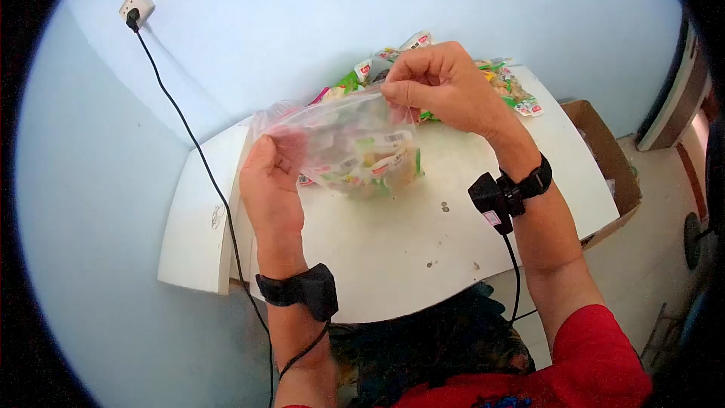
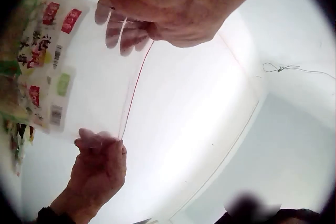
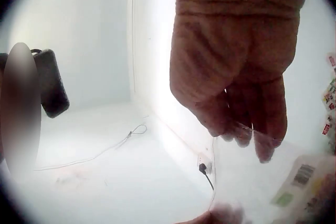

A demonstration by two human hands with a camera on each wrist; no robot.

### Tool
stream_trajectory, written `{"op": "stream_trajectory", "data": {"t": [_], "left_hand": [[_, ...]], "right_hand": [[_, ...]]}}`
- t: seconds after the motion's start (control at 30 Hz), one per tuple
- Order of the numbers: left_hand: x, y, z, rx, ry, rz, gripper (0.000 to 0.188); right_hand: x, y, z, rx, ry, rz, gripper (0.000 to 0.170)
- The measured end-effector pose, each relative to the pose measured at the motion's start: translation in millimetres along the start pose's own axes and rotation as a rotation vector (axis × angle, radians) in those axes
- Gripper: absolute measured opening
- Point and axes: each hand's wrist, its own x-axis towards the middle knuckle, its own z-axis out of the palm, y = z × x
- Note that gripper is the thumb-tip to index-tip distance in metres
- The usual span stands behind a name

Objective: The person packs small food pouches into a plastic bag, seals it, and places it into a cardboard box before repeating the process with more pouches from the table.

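Note:
A clear plastic bag (image 1: 332, 125) is stretched between both hands above the white table (image 1: 385, 272). Inside it, at the bottom, lie several printed snack packets (image 2: 39, 58) with red labels and barcodes. My left hand (image 1: 270, 189) pinches one end of the bag's mouth, its fingers showing through the film. At the opposite end, the thumb and fingers of my right hand (image 1: 453, 91) pinch the rim. A thin red line (image 2: 135, 85) runs along the mouth between the hands in the left wrist view.
More colourful packets (image 1: 517, 94) are heaped at the table's back, against the wall. A cardboard box (image 1: 627, 181) stands on the floor at the right. On the left, a black cable (image 1: 189, 136) hangs from a wall socket (image 1: 136, 6) across the table's side.

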Motion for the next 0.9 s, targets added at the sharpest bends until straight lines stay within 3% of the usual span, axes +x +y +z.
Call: {"op": "stream_trajectory", "data": {"t": [0.17, 0.3, 0.4, 0.43, 0.53, 0.67, 0.77, 0.9], "left_hand": [[15.7, -2.4, 11.0, 0.121, 0.086, 0.084, 0.025], [27.4, 10.6, 35.9, 0.632, 0.110, 0.487, 0.029], [30.5, 21.9, 53.7, 0.925, -0.081, 0.511, 0.031], [30.8, 19.7, 57.5, 0.938, -0.204, 0.638, 0.033], [15.6, 22.5, 74.4, 1.189, -0.381, 0.688, 0.033], [16.7, 16.1, 77.7, 1.199, -0.380, 0.637, 0.030], [25.5, 6.1, 63.1, 1.131, -0.498, 0.624, 0.021], [30.4, 13.6, 64.8, 1.087, -0.423, 0.661, 0.010]], "right_hand": [[6.7, 16.7, -6.2, -0.049, -0.007, 0.035, 0.015], [11.2, 19.6, -13.0, -0.083, -0.030, 0.012, 0.017], [12.0, 23.5, -16.4, -0.066, -0.043, 0.032, 0.016], [11.0, 22.7, -17.9, -0.075, -0.041, 0.043, 0.015], [11.8, 23.4, -20.2, -0.099, -0.042, 0.025, 0.014], [8.3, 16.3, -17.2, -0.135, -0.006, 0.018, 0.013], [9.8, 15.4, -19.8, -0.230, -0.032, 0.012, 0.013], [11.1, 16.4, -17.9, -0.199, -0.013, 0.020, 0.012]]}}
